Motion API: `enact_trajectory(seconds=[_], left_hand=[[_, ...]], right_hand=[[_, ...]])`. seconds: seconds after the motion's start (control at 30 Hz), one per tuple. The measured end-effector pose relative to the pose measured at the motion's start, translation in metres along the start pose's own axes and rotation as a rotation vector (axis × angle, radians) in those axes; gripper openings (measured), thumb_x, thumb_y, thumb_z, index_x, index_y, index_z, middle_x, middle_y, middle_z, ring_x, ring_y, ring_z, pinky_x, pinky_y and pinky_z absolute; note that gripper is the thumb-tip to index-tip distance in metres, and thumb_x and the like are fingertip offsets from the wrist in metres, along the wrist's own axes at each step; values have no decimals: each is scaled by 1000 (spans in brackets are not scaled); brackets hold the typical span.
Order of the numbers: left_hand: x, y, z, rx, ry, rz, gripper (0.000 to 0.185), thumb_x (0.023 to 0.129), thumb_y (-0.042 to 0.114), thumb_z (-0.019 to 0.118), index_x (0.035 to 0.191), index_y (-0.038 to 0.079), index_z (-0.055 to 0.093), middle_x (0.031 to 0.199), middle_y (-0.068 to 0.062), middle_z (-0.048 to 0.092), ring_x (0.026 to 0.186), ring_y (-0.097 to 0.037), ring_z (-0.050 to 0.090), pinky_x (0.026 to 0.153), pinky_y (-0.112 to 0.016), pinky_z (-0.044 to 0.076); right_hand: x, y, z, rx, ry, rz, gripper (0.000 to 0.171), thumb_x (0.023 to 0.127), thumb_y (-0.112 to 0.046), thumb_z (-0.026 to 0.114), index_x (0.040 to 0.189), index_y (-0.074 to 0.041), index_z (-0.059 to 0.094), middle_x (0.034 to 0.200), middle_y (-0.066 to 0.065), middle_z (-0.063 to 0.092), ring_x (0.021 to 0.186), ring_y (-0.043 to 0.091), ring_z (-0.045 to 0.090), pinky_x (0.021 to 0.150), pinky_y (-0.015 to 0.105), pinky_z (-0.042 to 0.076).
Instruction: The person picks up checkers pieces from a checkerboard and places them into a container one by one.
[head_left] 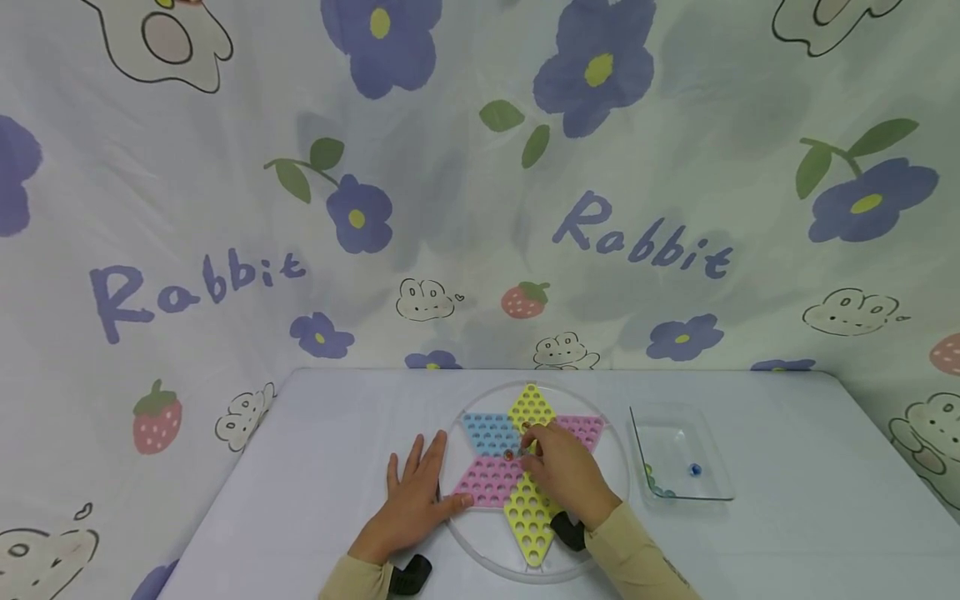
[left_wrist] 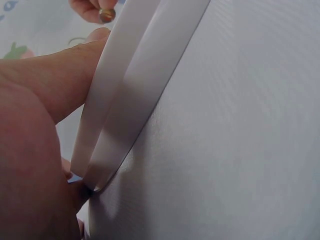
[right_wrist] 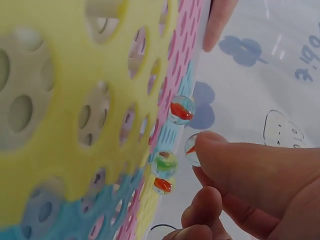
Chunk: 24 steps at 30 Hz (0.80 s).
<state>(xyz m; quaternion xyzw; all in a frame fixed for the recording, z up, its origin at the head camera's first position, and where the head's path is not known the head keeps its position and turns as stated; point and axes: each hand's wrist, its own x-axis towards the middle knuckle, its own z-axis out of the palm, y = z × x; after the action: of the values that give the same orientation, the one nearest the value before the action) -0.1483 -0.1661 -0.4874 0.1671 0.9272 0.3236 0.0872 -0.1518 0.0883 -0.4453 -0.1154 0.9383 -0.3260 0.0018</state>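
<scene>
A round Chinese checkers board [head_left: 533, 525] with a star of yellow, pink and blue holes lies on the table. My left hand [head_left: 408, 508] rests at its left rim, fingers spread straight and thumb over the edge. Above the board's middle, my right hand [head_left: 566, 471] pinches a clear marble [right_wrist: 190, 150] with a red streak between thumb and finger. Close by, the right wrist view shows an orange-red marble [right_wrist: 181, 110], a green marble [right_wrist: 164, 164] and another orange marble [right_wrist: 162, 186] seated on the board. The right hand hides part of the board's centre in the head view.
Right of the board stands a clear rectangular dish [head_left: 731, 492]. It holds a blue marble [head_left: 695, 470] and several greenish marbles [head_left: 651, 478] along its left front side. Behind the white table [head_left: 285, 467] hangs a patterned cloth [head_left: 465, 225].
</scene>
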Motion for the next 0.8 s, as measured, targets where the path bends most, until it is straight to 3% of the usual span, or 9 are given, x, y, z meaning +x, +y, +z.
enact_trajectory(seconds=[0.43, 0.8], left_hand=[[0, 1, -1, -7, -2, 3, 102, 92, 52, 67, 160, -1, 12, 166, -19, 17, 152, -44, -2, 111, -65, -17], [-1, 0, -1, -5, -4, 5, 102, 92, 52, 66, 160, -1, 12, 166, -19, 17, 152, -43, -2, 111, -65, -17]], right_hand=[[-7, -2, -9, 13, 65, 32, 14, 92, -15, 74, 104, -10, 68, 81, -5, 53, 68, 9, 48, 59, 25, 42], [-15, 4, -21, -1, 150, -25, 12, 91, -12, 76, 99, -11, 68, 82, -6, 55, 71, 8, 49, 63, 27, 45]])
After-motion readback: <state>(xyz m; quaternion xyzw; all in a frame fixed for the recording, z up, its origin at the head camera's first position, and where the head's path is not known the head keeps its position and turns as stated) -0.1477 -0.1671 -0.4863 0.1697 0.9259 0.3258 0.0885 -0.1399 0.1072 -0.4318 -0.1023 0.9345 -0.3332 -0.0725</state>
